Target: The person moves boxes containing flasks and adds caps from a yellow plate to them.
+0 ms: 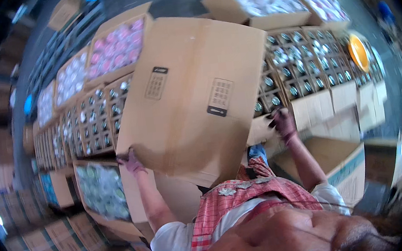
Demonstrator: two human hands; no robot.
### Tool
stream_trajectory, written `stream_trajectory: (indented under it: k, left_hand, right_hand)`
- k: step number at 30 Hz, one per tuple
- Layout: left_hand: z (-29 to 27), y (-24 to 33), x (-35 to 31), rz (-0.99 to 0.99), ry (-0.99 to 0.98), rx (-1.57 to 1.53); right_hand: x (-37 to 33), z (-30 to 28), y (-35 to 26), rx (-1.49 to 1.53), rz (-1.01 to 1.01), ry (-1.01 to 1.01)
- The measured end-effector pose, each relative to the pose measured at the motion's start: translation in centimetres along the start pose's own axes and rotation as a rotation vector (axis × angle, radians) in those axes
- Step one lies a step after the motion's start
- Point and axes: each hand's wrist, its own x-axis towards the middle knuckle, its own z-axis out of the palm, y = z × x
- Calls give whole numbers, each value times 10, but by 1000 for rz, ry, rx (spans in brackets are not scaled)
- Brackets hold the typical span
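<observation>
Head view: large carton in hand over open boxes of jars

The large cardboard carton (184,103) slants over the middle of the row, its taped seam facing up. The left hand (133,163) is closed around its near-left corner; the right hand (283,122) has curled fingers and sits apart from the carton's right edge, above a partitioned box. I cannot tell whether it holds anything.

Progress, as I judge it: the visible partitions look mostly filled with jars (293,91), but those boxes stand uncovered, so closing seems left to do.

Hidden: whatever lies beneath the carton, and its underside. Blur obscures the bagged pink items (118,45) at far left.
</observation>
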Motion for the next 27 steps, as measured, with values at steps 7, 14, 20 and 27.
stream_trajectory:
  k: [7,14,20,27]
  left_hand:
    - [99,-18,-179,-83,287,469]
    - [123,-65,-280,-161,584,584]
    - [43,-70,-262,-64,776,680]
    - [63,-46,-223,-118,544,525]
  right_hand:
    - [250,-46,-134,-667,-525,236]
    - [335,-8,-156,-1249,-290,-57]
    - [231,-90,-135,-1087,-141,-263]
    - [256,-103,-139,-527,96,-246]
